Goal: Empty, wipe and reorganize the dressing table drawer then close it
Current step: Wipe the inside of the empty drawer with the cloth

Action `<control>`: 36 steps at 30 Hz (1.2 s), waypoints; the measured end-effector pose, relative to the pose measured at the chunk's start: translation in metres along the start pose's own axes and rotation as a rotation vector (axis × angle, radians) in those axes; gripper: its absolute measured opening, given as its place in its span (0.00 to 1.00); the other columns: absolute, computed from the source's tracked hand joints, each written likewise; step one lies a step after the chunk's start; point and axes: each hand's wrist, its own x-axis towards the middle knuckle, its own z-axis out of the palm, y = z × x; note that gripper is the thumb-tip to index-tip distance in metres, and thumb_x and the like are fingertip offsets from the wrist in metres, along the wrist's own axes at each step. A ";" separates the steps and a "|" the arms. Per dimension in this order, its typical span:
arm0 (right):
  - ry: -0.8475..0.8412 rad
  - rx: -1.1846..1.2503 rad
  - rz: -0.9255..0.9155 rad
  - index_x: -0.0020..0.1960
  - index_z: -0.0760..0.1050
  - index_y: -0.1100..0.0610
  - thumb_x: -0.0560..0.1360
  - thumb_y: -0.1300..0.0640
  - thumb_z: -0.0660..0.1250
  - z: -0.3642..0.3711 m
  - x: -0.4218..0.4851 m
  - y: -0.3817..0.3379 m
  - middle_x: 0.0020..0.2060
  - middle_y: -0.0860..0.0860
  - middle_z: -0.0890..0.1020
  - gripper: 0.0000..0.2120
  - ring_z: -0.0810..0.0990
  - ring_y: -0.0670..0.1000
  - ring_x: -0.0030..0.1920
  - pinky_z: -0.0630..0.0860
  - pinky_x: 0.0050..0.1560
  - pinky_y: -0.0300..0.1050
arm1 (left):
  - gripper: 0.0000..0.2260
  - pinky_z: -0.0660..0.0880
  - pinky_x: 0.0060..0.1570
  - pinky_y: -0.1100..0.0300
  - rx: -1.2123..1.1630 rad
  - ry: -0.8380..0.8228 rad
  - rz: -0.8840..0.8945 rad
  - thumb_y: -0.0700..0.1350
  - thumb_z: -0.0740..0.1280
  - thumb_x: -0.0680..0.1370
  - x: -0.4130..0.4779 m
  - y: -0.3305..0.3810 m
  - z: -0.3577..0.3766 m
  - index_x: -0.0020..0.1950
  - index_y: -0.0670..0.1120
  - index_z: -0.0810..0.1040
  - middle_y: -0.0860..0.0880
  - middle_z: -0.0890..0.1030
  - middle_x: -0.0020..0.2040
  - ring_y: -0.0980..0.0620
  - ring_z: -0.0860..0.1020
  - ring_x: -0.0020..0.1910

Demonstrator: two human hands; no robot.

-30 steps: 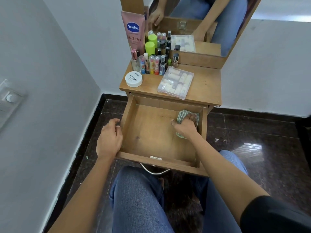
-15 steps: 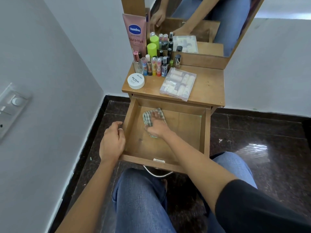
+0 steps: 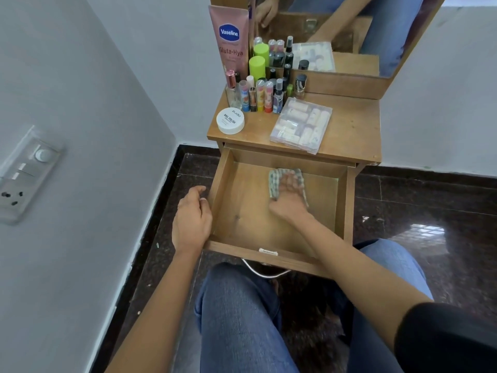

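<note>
A small wooden desk [image 3: 349, 130] stands in a corner of pale grey walls [image 3: 94, 103] on a dark, glossy speckled stone floor [image 3: 416, 205]; a wood-framed mirror [image 3: 349, 36] rises from its back edge, and one switch-and-socket plate [image 3: 24, 173] is set in the left wall. The single drawer [image 3: 242, 216] is pulled out from under the desk's front edge, a plain wooden box with one curved metal handle [image 3: 265, 273] below its front. Inside lies only one checked cloth [image 3: 274, 181], crumpled, near the middle of the back wall. The right hand [image 3: 289, 195] is on top of it, fingers laid out fairly straight and pressing it to the drawer floor – the hand is somewhat blurred. The left hand [image 3: 192, 216] lies against the outside of the drawer's left wall near the front corner, fingers curled with tips at the rim; whether it actually grips the wall cannot be told. On the desk's back left corner stand one tall pink Vaseline tube [image 3: 230, 36], one lime-green cylinder [image 3: 256, 66] and a tight cluster of small bottles and sticks [image 3: 265, 96], too packed to count. One round white jar [image 3: 230, 121] sits at the front left edge, and one flat clear plastic case [image 3: 301, 125] of pale rolls lies near the middle of the front edge.
</note>
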 end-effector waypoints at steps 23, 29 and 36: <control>-0.512 -0.458 -0.880 0.77 0.53 0.50 0.72 0.72 0.60 -0.010 -0.033 -0.014 0.77 0.46 0.50 0.39 0.46 0.47 0.77 0.39 0.76 0.46 | 0.16 0.76 0.55 0.47 0.027 -0.016 -0.016 0.44 0.55 0.82 -0.002 0.006 -0.002 0.67 0.49 0.73 0.46 0.80 0.60 0.47 0.79 0.57; -0.441 -0.578 -0.830 0.76 0.57 0.46 0.75 0.76 0.54 -0.040 -0.059 0.041 0.76 0.41 0.56 0.37 0.52 0.44 0.76 0.46 0.76 0.45 | 0.15 0.76 0.54 0.51 0.030 -0.026 -0.016 0.45 0.56 0.82 -0.001 0.005 -0.002 0.68 0.50 0.73 0.46 0.79 0.61 0.47 0.79 0.57; -0.346 -0.673 -0.565 0.71 0.68 0.48 0.78 0.66 0.56 -0.073 -0.085 0.043 0.64 0.53 0.75 0.25 0.74 0.56 0.62 0.68 0.61 0.51 | 0.15 0.74 0.51 0.51 0.025 -0.015 -0.012 0.45 0.56 0.82 0.000 0.003 -0.002 0.67 0.49 0.73 0.46 0.79 0.61 0.46 0.79 0.56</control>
